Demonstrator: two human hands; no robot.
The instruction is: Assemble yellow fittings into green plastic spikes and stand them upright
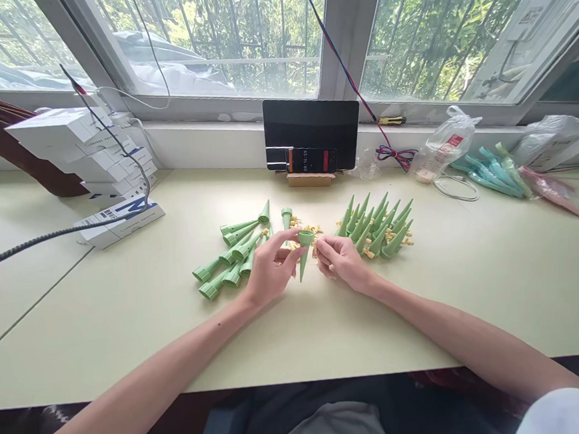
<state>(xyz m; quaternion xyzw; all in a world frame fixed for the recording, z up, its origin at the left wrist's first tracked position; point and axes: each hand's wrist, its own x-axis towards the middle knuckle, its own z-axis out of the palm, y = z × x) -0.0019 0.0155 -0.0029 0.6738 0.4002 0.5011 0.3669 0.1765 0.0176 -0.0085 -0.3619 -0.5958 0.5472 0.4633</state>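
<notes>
My left hand (271, 266) pinches a green plastic cone spike (304, 249) by its wide collar, with the point aimed down. Close beside it, my right hand (340, 256) has thumb and forefinger pressed together on a small yellow plastic piece (315, 250), mostly hidden by the fingers. Behind both hands lies a pile of small yellow pieces (315, 229), and one green spike (286, 216) stands collar up there. Loose green spikes (232, 253) lie to the left. Several more spikes (377, 223), with yellow pieces on them, are grouped at right, points upward.
A phone (311, 160) showing a timer leans on a black tablet (312, 125) at the back. White boxes (98, 152) are stacked at left, with a black cable (55, 235) crossing there. Plastic bags (444, 144) and teal packets (491, 173) lie at back right.
</notes>
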